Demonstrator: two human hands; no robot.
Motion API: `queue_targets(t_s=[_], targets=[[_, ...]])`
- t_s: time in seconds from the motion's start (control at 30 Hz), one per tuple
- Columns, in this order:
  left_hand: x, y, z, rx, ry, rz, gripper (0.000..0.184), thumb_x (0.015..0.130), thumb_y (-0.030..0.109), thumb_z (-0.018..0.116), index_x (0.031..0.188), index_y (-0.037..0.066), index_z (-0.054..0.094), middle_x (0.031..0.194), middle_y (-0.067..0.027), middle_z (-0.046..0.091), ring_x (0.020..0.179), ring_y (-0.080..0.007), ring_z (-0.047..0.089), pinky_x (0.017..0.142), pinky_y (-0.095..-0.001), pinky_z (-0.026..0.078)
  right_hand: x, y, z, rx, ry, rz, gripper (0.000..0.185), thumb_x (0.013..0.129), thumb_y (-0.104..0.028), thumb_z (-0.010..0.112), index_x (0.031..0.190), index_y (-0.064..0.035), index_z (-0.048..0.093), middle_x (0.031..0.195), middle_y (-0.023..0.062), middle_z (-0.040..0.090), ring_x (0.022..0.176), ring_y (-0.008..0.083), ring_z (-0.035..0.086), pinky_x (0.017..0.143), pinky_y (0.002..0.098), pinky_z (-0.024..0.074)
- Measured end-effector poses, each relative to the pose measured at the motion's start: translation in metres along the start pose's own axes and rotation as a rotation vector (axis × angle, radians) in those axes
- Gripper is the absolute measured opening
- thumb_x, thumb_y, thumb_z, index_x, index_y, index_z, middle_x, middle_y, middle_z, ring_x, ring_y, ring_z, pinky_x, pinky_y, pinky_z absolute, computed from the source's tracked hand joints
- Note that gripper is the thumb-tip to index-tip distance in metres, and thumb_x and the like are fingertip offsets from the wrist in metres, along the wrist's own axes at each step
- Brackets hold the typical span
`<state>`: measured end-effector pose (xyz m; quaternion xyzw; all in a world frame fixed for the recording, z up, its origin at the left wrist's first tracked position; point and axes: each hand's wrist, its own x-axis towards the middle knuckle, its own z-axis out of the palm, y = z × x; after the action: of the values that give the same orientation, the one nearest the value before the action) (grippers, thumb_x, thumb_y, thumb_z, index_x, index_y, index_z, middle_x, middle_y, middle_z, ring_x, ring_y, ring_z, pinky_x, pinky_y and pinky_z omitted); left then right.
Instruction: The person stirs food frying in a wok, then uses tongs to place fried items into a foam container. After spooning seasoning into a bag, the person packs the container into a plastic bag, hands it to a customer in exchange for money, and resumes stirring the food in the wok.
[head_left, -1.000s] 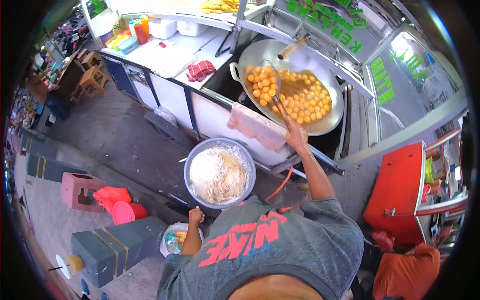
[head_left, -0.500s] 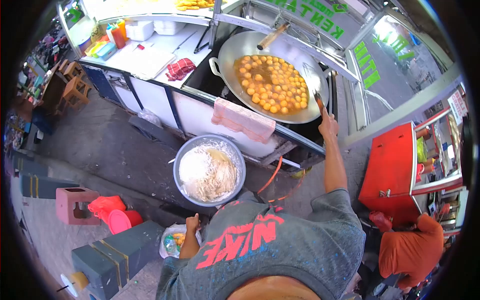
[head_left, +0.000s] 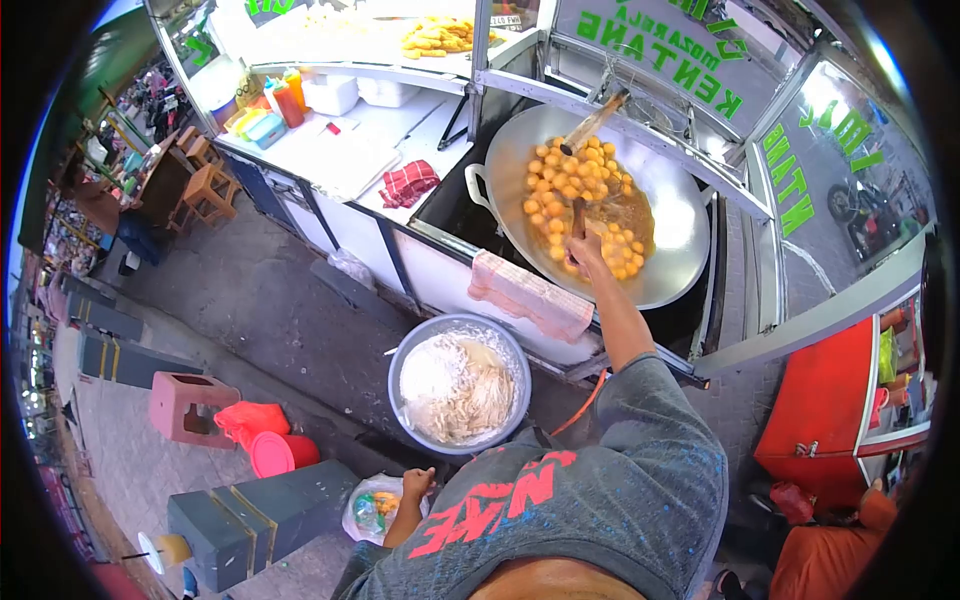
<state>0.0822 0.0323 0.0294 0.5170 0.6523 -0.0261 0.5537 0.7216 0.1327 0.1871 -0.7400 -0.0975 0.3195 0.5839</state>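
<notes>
My right hand (head_left: 586, 252) is wrapped around the wooden handle (head_left: 578, 217) of a cooking utensil over a large metal wok (head_left: 668, 255). Its working end is hidden among round golden fried balls (head_left: 570, 175) in brown oil. The balls are crowded toward the wok's far left, with a smaller cluster near my hand. Low beside my body, my left hand (head_left: 418, 484) is curled closed with nothing visible in it. Close to it are a plastic bag (head_left: 372, 506) with coloured contents and a grey basin (head_left: 396, 385) of white flour and pale strips.
A second wooden handle (head_left: 594, 124) juts over the wok's far rim. A pink towel (head_left: 530, 297) hangs on the cart's edge. On the white counter lie a red checked cloth (head_left: 409, 184) and sauce bottles (head_left: 287, 99). A person in orange (head_left: 830, 562) is at lower right.
My right hand has swung left from the wok's right rim to over the oil with the utensil. The balls have been pushed away to the far left, baring oil. The camera view has shifted.
</notes>
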Motion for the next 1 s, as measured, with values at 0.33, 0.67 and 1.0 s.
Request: queue_targets(t_s=[0.33, 0.67, 1.0], targets=[[0.035, 0.016, -0.007, -0.248, 0.005, -0.035, 0.041, 0.095, 0.036, 0.048, 0.081, 0.0, 0.063, 0.064, -0.0086, 0.06, 0.043, -0.0147, 0.052, 0.037, -0.0276, 0.042, -0.077, 0.025, -0.036, -0.685, 0.19, -0.71, 0.055, 0.07, -0.002, 0.052, 0.124, -0.0121, 0.053, 0.078, 0.0183, 0.064, 0.07, 0.0284, 0.064, 0.062, 0.0389, 0.0496], [0.032, -0.016, 0.009, -0.117, -0.159, -0.06, 0.031, 0.091, 0.028, 0.051, 0.096, -0.001, 0.062, 0.069, -0.0093, 0.062, 0.047, -0.0158, 0.054, 0.04, -0.0279, 0.042, -0.247, 0.031, -0.131, -1.347, 0.345, -0.654, 0.067, 0.066, 0.002, 0.061, 0.128, -0.0196, 0.05, 0.092, 0.0097, 0.053, 0.081, 0.0304, 0.059, 0.066, 0.0423, 0.0511], [0.046, -0.007, -0.001, -0.114, -0.129, -0.079, 0.029, 0.093, 0.027, 0.049, 0.098, 0.002, 0.063, 0.074, -0.0082, 0.064, 0.051, -0.0177, 0.059, 0.044, -0.0275, 0.046, -0.169, -0.015, -0.226, -1.389, 0.514, -0.257, 0.067, 0.074, 0.002, 0.057, 0.136, -0.0186, 0.039, 0.106, 0.0159, 0.056, 0.099, 0.0364, 0.059, 0.075, 0.0447, 0.0505]])
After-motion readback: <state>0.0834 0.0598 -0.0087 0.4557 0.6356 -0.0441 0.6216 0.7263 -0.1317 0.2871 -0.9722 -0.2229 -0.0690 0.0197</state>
